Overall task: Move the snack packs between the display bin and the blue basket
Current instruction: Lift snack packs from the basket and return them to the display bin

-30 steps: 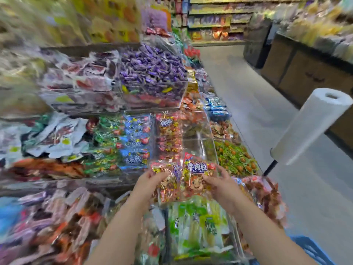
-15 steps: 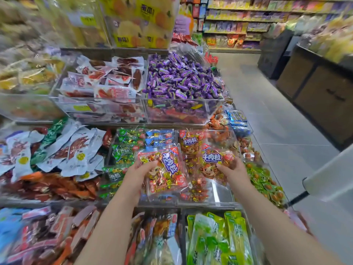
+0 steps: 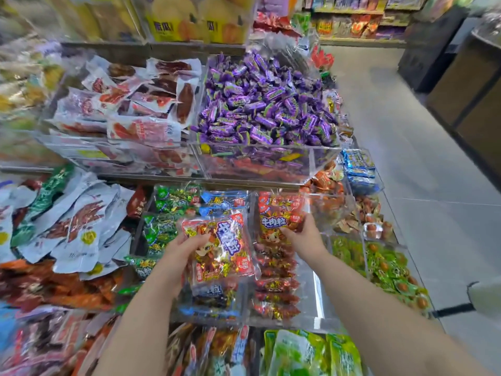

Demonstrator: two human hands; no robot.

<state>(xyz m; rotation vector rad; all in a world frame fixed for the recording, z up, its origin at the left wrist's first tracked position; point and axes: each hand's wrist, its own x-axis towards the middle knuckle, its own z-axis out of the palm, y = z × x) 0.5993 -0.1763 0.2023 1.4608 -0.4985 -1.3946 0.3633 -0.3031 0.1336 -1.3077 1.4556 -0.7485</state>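
The left hand [image 3: 184, 249] gripped a pack [image 3: 219, 248] flat, just left of the bin [image 3: 317, 294], likely queued. The right hand [image 3: 305, 236] pinched a second pack [image 3: 275, 222] upright inside the bin, likely for racking.

Upright snack pack [image 3: 273, 223]: a blue label is showing "牛肉粒" in white.
Tilted snack pack [image 3: 222, 248]: the same "牛肉粒" is running slantwise.
Yellow boxes [image 3: 176, 23]: dark characters are blurring, the second resembling "瓜".
Purple candies [image 3: 260, 104]: print is showing too small to read.

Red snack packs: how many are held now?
2 packs: one in the left hand, one in the right hand over the display bin. A second behind either could be hidden.
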